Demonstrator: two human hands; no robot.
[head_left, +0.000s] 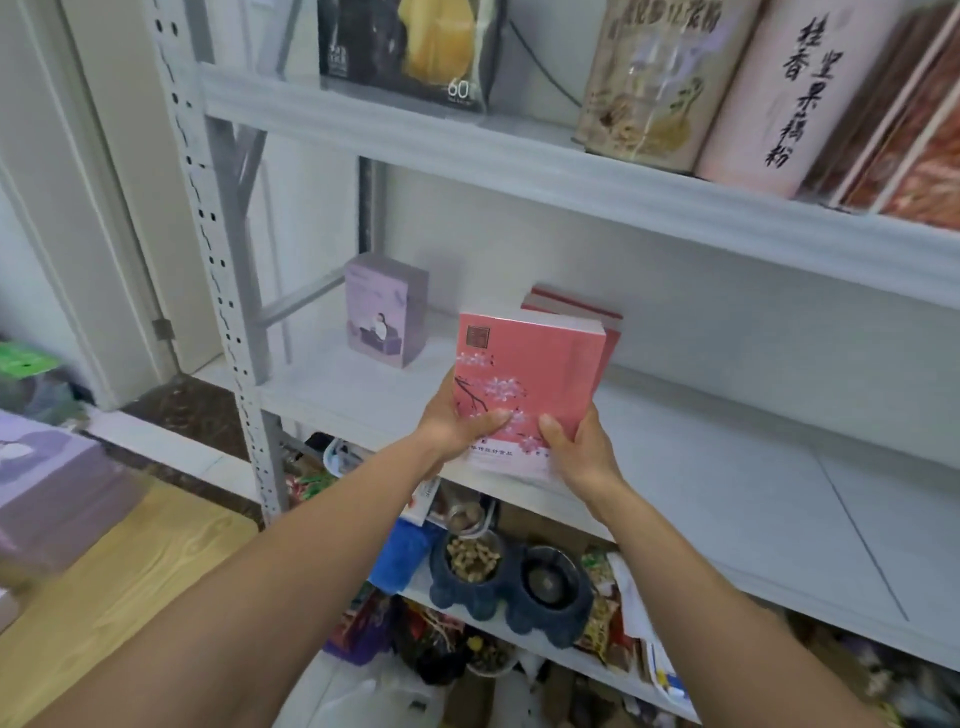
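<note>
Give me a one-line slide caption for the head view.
At the rack, left hand and right hand hold a pink box at the middle shelf, before red boxes, right of a purple box.

The left grip (453, 425) and the right grip (582, 451) hold a pink blossom box (535, 369) at its lower edge. Just beyond it stand red boxes (582, 310), and a purple box (387, 312) is farther left.

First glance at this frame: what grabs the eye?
The pink box with a blossom print, dead centre: the left hand and the right hand both grip its lower end over the front of the middle shelf. Behind it stand reddish boxes, and a lilac box sits further left on that shelf. Top right, a pale pink canister with black brush lettering stands on the upper shelf.
</note>
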